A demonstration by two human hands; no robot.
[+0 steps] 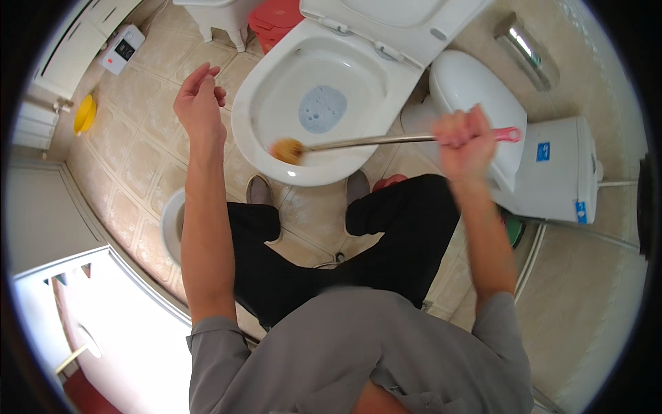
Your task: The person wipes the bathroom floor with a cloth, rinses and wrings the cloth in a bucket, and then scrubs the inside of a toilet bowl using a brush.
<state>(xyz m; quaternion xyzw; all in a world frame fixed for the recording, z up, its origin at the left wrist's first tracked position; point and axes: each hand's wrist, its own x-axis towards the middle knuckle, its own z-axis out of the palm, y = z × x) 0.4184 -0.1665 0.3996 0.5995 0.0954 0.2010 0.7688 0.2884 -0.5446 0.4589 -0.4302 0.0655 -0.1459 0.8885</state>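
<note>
My right hand (463, 136) is wrapped around the handle of a toilet brush (372, 141), near its pink end. The metal stick reaches leftward over the white toilet bowl (252, 117). Its yellowish-brown bristle head lies against the inner front side of the bowl and is slightly blurred. Bluish, bubbly water (323, 109) sits at the bottom. Left of the bowl, my left hand (200, 100) hovers in the air with its fingers loosely curled in and nothing seen in them.
The raised toilet seat and lid (393, 17) stand behind the bowl, the white cistern (555, 169) to the right. A red bin (274, 24) and a white stool (219, 17) are at the back. A white bucket (172, 224) stands by my left forearm; a yellow basin (85, 115) lies far left.
</note>
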